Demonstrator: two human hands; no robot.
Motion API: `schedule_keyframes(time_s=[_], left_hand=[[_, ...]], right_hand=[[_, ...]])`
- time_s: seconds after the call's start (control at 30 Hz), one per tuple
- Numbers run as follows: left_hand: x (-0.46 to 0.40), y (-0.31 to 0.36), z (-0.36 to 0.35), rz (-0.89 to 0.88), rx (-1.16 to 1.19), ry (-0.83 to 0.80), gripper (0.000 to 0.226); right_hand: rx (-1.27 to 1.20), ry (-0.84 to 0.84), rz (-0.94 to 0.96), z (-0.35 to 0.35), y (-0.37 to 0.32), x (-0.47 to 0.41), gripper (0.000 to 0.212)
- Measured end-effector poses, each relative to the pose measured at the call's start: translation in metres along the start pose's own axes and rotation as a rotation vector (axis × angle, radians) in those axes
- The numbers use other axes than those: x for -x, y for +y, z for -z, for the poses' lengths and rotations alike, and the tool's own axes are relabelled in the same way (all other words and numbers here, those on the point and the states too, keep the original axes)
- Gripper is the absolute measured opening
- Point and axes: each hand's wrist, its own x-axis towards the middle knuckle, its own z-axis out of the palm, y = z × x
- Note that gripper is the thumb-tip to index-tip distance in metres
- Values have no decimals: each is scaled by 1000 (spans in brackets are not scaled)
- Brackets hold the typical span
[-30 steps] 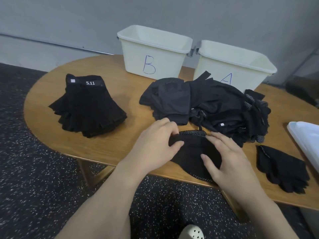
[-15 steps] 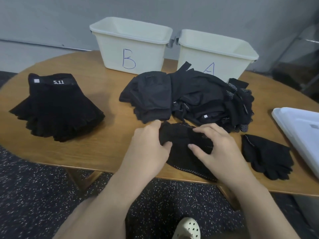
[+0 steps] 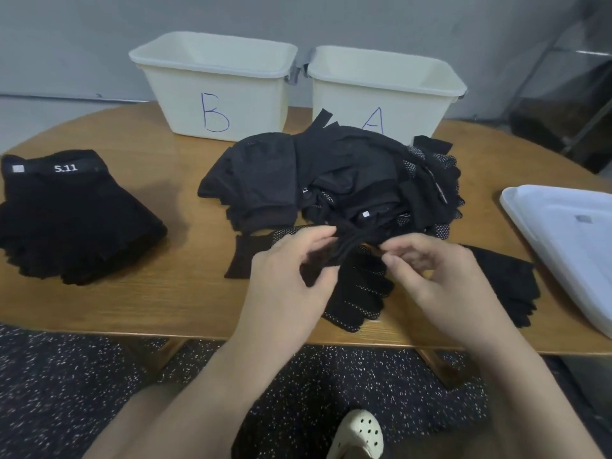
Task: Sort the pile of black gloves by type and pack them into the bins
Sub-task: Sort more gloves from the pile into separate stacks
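Observation:
A heap of mixed black gloves (image 3: 334,180) lies mid-table in front of two cream bins, bin B (image 3: 212,81) and bin A (image 3: 387,91). A stack of fingerless gloves marked 5.11 (image 3: 73,213) sits at the left. A plain black glove pair (image 3: 510,286) lies at the right. Near the front edge, my left hand (image 3: 291,270) and my right hand (image 3: 430,273) both pinch the cuff of a white-dotted black glove (image 3: 357,293), pulled up from the table. A flat black piece (image 3: 245,260) lies beside my left hand.
A white plastic lid or tray (image 3: 563,240) rests on the table's right edge. The wooden table (image 3: 149,299) has a rounded left end. Below the table are speckled dark floor and a cream clog (image 3: 361,432).
Both hands went from pressing on the dotted glove to pinching its cuff and lifting it. A flat black piece now shows to the left. The view tilted and shifted.

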Motion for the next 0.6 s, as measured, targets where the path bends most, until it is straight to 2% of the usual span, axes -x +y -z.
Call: schedule_keyframes(time_s=[0.13, 0.3, 0.47, 0.6], left_hand=[[5, -1, -13, -136, -62, 32, 34], [9, -4, -22, -222, -202, -22, 36], [15, -10, -26, -250, -379, -165, 38], [19, -2, -16, -223, -373, -264, 52]], right_hand=[[-51, -50, -58, 3, 3, 1, 13], [-44, -1, -94, 7, 8, 0, 16], [-14, -23, -125, 3, 7, 1, 13], [25, 17, -33, -6, 2, -1, 11]])
